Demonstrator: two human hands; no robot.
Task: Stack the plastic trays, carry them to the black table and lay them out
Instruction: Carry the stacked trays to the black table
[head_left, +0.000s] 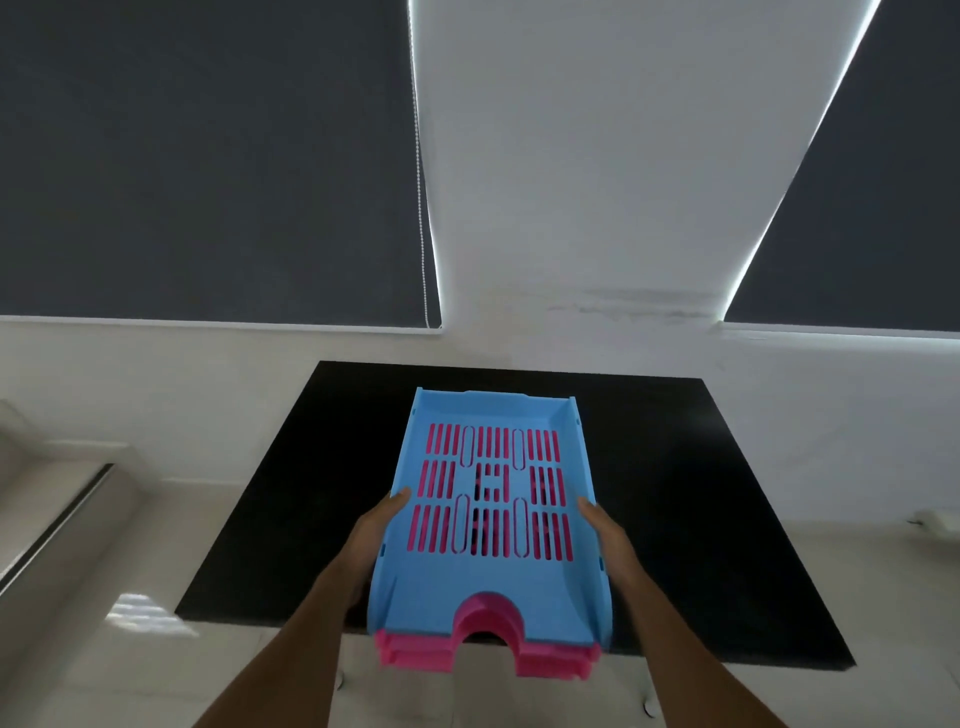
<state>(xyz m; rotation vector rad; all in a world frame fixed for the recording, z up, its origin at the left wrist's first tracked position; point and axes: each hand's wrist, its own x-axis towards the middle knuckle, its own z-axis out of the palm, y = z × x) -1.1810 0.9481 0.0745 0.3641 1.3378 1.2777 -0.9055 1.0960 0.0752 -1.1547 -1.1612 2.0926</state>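
A stack of plastic trays sits between my hands over the black table (701, 519). The top one is a light blue tray (431, 587) with slotted holes. Pink trays (550, 662) show beneath it at the near edge and through the slots. My left hand (376, 530) grips the stack's left side wall, thumb on the rim. On the right side wall my right hand (605, 527) holds the same way. The near end of the stack overhangs the table's front edge. Whether the stack touches the tabletop cannot be told.
The black table stands against a white wall (571, 208) under two dark roller blinds (208, 156). A bead cord (423, 208) hangs by the left blind. Pale glossy floor (104, 649) surrounds the table; a low step with a metal strip (57, 525) lies at the left.
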